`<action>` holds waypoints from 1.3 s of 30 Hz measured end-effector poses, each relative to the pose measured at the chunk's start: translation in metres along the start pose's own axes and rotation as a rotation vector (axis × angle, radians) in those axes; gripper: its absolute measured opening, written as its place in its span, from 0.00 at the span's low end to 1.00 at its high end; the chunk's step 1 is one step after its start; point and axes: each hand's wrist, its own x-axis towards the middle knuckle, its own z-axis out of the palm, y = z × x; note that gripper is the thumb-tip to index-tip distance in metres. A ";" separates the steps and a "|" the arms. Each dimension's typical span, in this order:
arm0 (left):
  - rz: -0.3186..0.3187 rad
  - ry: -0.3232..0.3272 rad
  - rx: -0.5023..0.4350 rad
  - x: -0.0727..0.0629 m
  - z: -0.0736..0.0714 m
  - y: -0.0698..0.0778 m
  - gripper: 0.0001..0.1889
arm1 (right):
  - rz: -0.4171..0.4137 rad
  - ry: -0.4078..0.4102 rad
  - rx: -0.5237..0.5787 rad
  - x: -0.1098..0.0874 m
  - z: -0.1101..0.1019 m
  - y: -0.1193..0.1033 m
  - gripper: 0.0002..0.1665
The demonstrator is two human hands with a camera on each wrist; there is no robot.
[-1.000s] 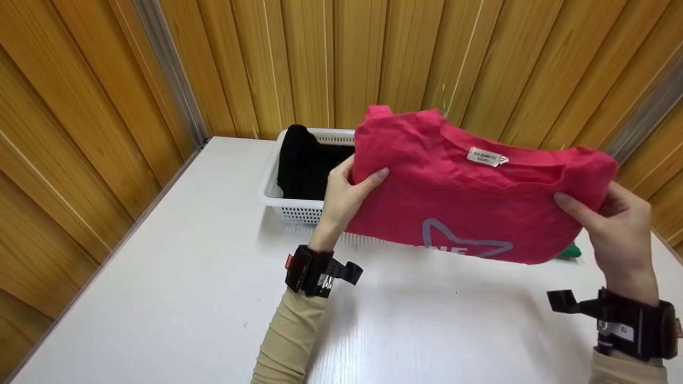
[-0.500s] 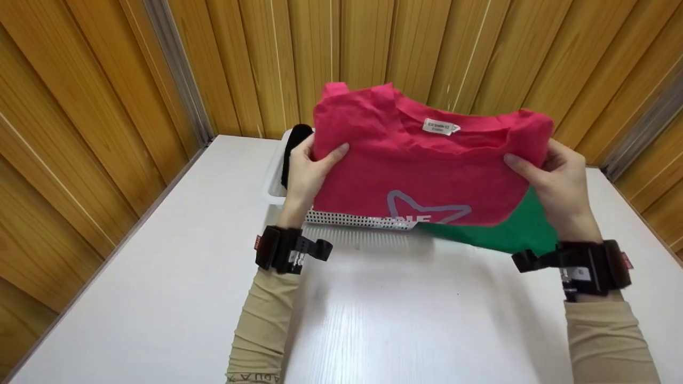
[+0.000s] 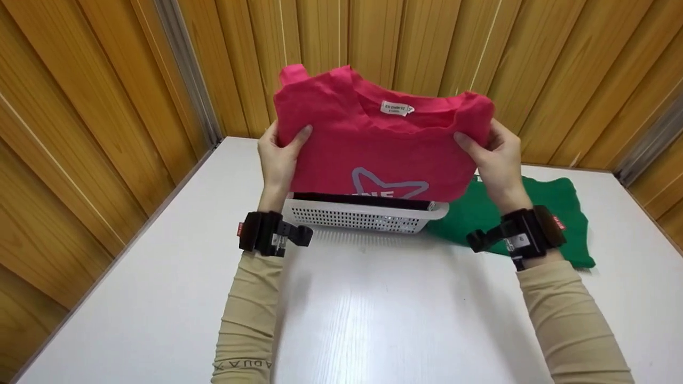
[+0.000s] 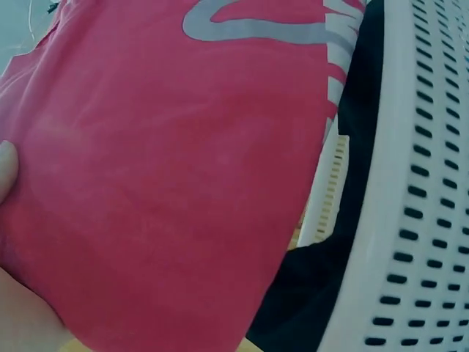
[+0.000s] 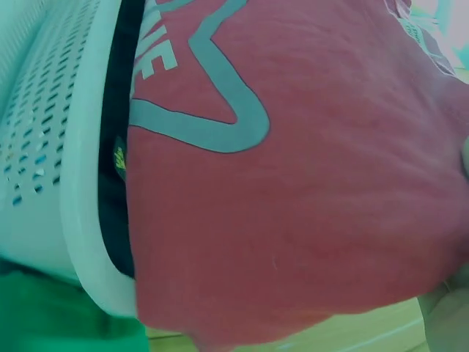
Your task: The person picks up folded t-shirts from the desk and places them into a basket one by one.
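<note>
A folded pink T-shirt [image 3: 384, 149] with a grey star outline and a white neck label is stretched between both hands. My left hand [image 3: 278, 162] pinches its left side, thumb in front and fingers behind. On the opposite side my right hand [image 3: 500, 162] grips the shirt near the neckline in the same way. The shirt's lower edge overlaps the white perforated basket [image 3: 363, 216] in the head view. Black cloth [image 4: 300, 297] lies inside the basket, partly hidden by the shirt. In the right wrist view the shirt's edge lies right at the basket rim [image 5: 82, 191].
A green folded garment [image 3: 555, 218] lies on the white table [image 3: 373, 320], right of the basket and partly behind my right forearm. Wood-panelled walls [image 3: 427, 42] stand behind the table and along its left side.
Both hands have carried the pink T-shirt left and farther back, from the basket's right to over it. The green garment has come into fuller view.
</note>
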 end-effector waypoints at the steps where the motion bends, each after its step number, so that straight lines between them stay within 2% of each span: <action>1: 0.001 0.000 0.006 0.001 -0.002 -0.002 0.19 | 0.001 0.003 0.004 0.001 0.003 0.002 0.20; 5: -0.017 0.022 0.036 0.005 -0.013 -0.008 0.19 | 0.019 -0.016 0.020 0.003 0.015 0.006 0.19; 9: 0.005 0.069 0.024 0.007 -0.023 -0.007 0.18 | 0.025 -0.065 -0.009 0.003 0.024 0.007 0.23; 11: 0.013 0.073 0.022 0.008 -0.025 -0.006 0.18 | 0.029 -0.076 -0.041 0.002 0.026 0.008 0.23; 15: -0.016 0.037 0.057 0.008 -0.022 -0.009 0.20 | 0.055 -0.073 -0.116 0.000 0.024 0.016 0.23; 19: -0.067 0.001 0.094 0.006 -0.020 -0.021 0.22 | 0.097 -0.072 -0.194 -0.003 0.019 0.031 0.25; 24: -0.106 -0.014 0.110 0.004 -0.016 -0.034 0.20 | 0.177 -0.092 -0.256 -0.006 0.017 0.044 0.30; 27: -0.119 -0.018 0.126 0.005 -0.013 -0.041 0.20 | 0.224 -0.128 -0.282 -0.006 0.017 0.048 0.33; 34: -0.171 -0.026 0.210 0.004 -0.015 -0.061 0.18 | 0.340 -0.271 -0.318 -0.007 0.019 0.050 0.37; 39: -0.191 -0.017 0.280 0.003 -0.016 -0.067 0.18 | 0.383 -0.273 -0.383 -0.006 0.023 0.056 0.38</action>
